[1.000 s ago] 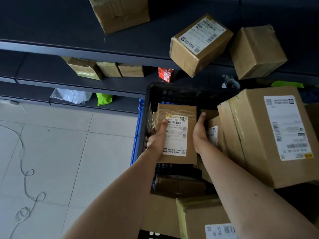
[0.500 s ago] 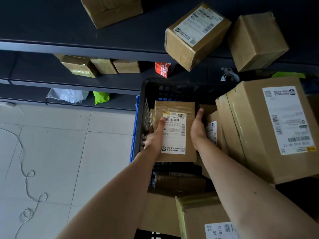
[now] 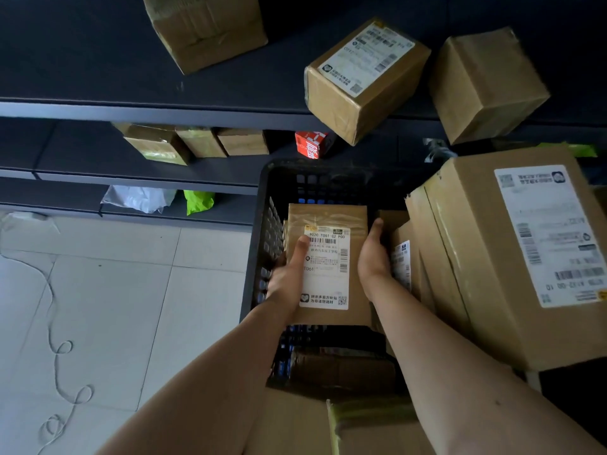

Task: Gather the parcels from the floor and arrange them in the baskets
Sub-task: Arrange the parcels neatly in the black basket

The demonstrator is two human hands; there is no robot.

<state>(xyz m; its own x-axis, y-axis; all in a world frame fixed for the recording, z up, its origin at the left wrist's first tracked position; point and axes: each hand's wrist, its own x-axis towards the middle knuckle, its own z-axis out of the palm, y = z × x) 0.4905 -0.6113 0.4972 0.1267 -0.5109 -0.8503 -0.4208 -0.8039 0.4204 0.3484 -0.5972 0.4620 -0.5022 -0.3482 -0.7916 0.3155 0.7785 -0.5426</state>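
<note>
Both hands hold one flat labelled parcel [image 3: 328, 267] over the black basket [image 3: 272, 178], the left hand [image 3: 289, 274] gripping its left edge with the thumb across the label, the right hand [image 3: 372, 254] pressed flat against its right edge. The parcel sits between the basket's left wall and the upright parcels [image 3: 402, 257] beside it, with a large box [image 3: 512, 257] leaning in from the right. The likely trouble is a jam: if the gap is too tight the parcel could wedge or tip its neighbours, and the large box could slide down onto the right hand.
</note>
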